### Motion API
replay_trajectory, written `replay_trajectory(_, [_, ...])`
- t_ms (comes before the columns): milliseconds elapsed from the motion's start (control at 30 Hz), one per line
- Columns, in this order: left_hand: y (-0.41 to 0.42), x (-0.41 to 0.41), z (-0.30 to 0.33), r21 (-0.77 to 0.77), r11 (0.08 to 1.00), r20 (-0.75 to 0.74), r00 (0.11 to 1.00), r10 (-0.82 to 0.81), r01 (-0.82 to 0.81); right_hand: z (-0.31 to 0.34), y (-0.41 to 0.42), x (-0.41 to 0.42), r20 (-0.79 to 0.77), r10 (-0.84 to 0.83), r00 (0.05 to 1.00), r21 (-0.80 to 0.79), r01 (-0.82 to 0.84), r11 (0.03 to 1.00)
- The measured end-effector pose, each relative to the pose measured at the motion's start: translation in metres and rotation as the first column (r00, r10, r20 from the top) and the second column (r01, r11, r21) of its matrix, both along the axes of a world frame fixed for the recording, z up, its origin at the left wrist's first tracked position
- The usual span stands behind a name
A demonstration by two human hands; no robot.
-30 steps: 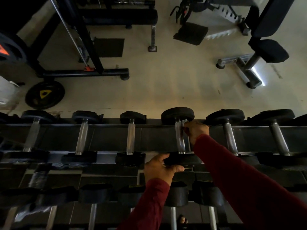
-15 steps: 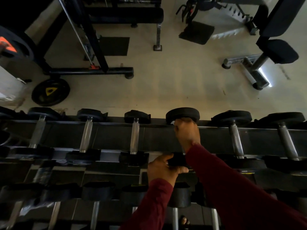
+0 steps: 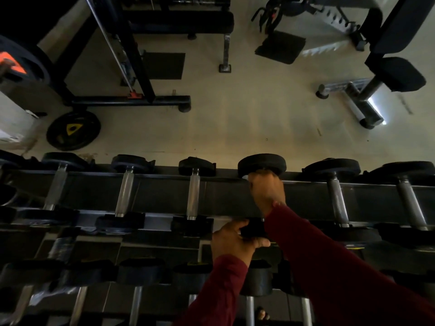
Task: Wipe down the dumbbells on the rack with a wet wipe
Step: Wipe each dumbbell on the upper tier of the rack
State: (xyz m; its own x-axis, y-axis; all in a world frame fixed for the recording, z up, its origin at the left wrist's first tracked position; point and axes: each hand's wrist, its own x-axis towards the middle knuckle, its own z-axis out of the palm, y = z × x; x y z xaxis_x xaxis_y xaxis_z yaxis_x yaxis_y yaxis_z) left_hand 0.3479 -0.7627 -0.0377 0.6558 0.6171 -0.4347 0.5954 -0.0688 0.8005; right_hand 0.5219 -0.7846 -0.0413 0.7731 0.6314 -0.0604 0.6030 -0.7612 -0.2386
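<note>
Black plates sit at the far left: one with an orange mark (image 3: 11, 64) on a stand, one with a yellow triangle (image 3: 73, 130) flat on the pale floor (image 3: 235, 118). Right of them a dark frame (image 3: 131, 100) stands on the floor with a flat bench (image 3: 183, 20) behind it, and an incline bench (image 3: 397, 74) fills the far right corner.

Nearer, the rack (image 3: 164, 196) runs across the whole view. Its upper tier carries a row of dumbbells with chrome handles, one (image 3: 124, 187) left of centre, another (image 3: 193, 191) beside it, two more (image 3: 336, 196) to the right. A lower tier (image 3: 141, 274) of dumbbells lies nearer, in deep shade.

Between those neighbours sits the dumbbell (image 3: 261, 164) being cleaned. The left hand (image 3: 233, 241), in a dark red sleeve (image 3: 216, 292), grips its near head, fingers curled over the black edge. The right hand (image 3: 267, 191) is clenched around the far end of the handle, just under the far head, and hides the handle almost completely. A white scrap of wipe (image 3: 245, 177) peeps out at the knuckles, touching the far head. The right forearm covers part of the near head and the dumbbells below it.
</note>
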Motion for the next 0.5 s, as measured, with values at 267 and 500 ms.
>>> replay_trajectory(267, [0.0, 0.0, -0.003, -0.025, 1.0, 0.0, 1.0, 0.009, -0.009, 0.013, -0.032, -0.009, -0.256, -0.494, 0.831, 0.471, 0.553, 0.687])
replay_trajectory(500, [0.0, -0.001, -0.003, -0.028, 0.999, 0.015, 1.0, 0.024, -0.023, 0.008, -0.043, 0.019, -0.827, -0.354, 0.437, 0.312, 0.88, 0.358])
